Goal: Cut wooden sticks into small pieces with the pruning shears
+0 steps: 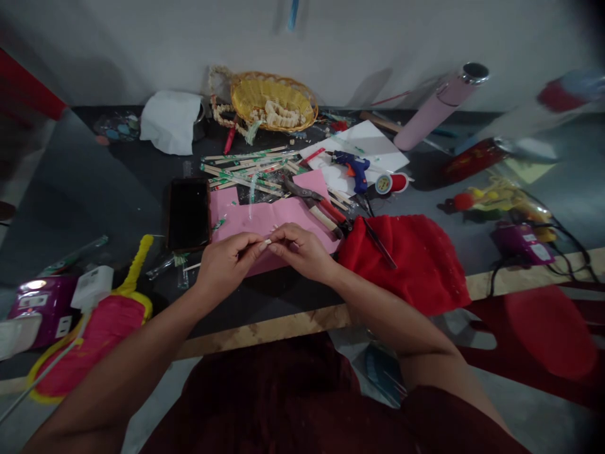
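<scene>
My left hand [232,258] and my right hand [302,251] meet over a pink paper sheet [258,217]. Thumb and forefinger of each are pinched together on a small pale piece [267,241], too small to tell its kind. Beyond the hands lie several wooden chopsticks [246,167] in printed wrappers. Pliers [319,205] with red and pale handles rest on the paper, just past my right hand. A dark phone [190,214] lies beyond my left hand. A red cloth [406,258] is to the right, with a slim dark tool [379,243] on top.
Behind stand a yellow basket [274,101] with beaded strands and a pink flask [439,107]. A blue glue gun [352,169] and a red thread spool [392,183] lie on white paper. Purple power blocks sit at both sides; a pink-and-yellow pouch [101,340] is front left.
</scene>
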Demonstrator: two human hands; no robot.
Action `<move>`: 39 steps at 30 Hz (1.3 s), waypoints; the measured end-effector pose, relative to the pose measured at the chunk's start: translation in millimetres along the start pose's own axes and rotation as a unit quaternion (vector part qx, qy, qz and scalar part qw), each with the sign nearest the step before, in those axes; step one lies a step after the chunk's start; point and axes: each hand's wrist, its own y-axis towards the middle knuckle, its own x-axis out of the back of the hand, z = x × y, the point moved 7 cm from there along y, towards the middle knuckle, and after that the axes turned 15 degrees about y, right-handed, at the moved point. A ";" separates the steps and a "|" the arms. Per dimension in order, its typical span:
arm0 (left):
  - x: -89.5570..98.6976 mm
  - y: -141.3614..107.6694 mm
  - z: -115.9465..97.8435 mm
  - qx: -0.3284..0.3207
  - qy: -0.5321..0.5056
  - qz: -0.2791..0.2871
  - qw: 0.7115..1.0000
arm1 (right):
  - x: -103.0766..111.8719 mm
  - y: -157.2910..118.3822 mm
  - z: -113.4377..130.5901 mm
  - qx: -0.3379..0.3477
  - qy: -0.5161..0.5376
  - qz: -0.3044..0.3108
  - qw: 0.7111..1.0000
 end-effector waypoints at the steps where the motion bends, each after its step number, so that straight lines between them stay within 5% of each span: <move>1: -1.1 0.0 -0.2 -0.001 -0.001 0.009 1.000 | -1.4 -0.2 0.6 0.006 -0.006 0.004 1.000; 15: -11.1 0.4 -2.8 -0.032 0.044 0.072 0.996 | -5.1 -2.7 5.9 0.022 0.001 0.039 0.999; 39: -4.3 -1.0 2.2 -0.012 0.029 -0.006 0.999 | -3.9 -4.3 -0.5 -0.013 0.022 0.019 0.999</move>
